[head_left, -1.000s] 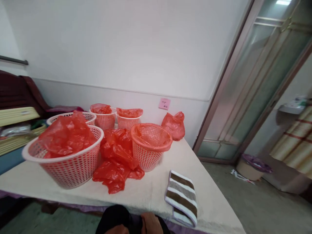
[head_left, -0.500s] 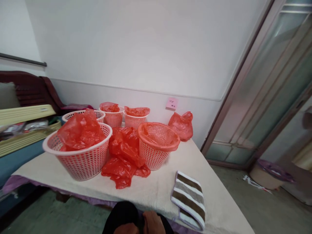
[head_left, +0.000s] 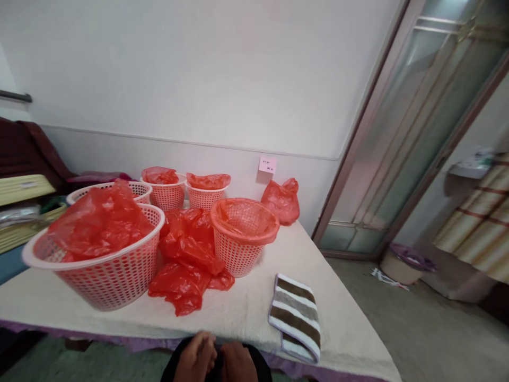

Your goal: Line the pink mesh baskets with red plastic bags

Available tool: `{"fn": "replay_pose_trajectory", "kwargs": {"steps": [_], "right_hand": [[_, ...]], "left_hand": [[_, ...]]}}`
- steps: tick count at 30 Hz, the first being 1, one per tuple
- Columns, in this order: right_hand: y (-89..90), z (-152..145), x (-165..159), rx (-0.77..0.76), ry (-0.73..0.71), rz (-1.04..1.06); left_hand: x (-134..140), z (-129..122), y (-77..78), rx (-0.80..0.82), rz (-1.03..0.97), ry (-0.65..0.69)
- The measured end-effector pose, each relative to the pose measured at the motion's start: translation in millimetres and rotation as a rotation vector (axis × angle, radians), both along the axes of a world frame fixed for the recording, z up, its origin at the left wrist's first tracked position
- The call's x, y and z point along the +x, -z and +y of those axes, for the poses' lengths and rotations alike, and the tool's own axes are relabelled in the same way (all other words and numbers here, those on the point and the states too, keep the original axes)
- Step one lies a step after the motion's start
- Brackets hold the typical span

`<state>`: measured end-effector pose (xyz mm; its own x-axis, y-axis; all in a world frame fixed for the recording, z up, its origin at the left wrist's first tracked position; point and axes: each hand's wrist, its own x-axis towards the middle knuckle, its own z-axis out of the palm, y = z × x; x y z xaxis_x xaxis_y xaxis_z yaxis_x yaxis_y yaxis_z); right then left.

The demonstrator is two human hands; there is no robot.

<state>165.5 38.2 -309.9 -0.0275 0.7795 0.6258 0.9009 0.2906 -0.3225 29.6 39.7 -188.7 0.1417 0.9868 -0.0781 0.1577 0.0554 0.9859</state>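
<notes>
The left hand (head_left: 196, 356) and right hand (head_left: 237, 363) are now showing more fully at the bottom edge than half a second ago, pressed together over a dark garment (head_left: 260, 366) below the near edge of the surface (head_left: 246, 313). Whether they are gripping the cloth I cannot tell. Nothing on the surface is being touched. Nearest is the striped towel (head_left: 295, 317), lying flat just right of them; farther off, loose red plastic bags (head_left: 186, 265) are lying between a small lined basket (head_left: 242, 236) and a large basket (head_left: 99, 260).
</notes>
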Motion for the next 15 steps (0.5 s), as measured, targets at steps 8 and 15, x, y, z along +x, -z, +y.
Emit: {"fn": "replay_pose_trajectory", "kwargs": {"steps": [8, 15], "right_hand": [[-13.7, -9, 4, -0.02, 0.009, 0.031], [-28.7, -17, 15, -0.067, 0.002, -0.001]], "left_hand": [[39, 114, -117.2, -0.012, -0.388, -0.223], [58, 167, -161.8, -0.169, -0.447, -0.3]]}}
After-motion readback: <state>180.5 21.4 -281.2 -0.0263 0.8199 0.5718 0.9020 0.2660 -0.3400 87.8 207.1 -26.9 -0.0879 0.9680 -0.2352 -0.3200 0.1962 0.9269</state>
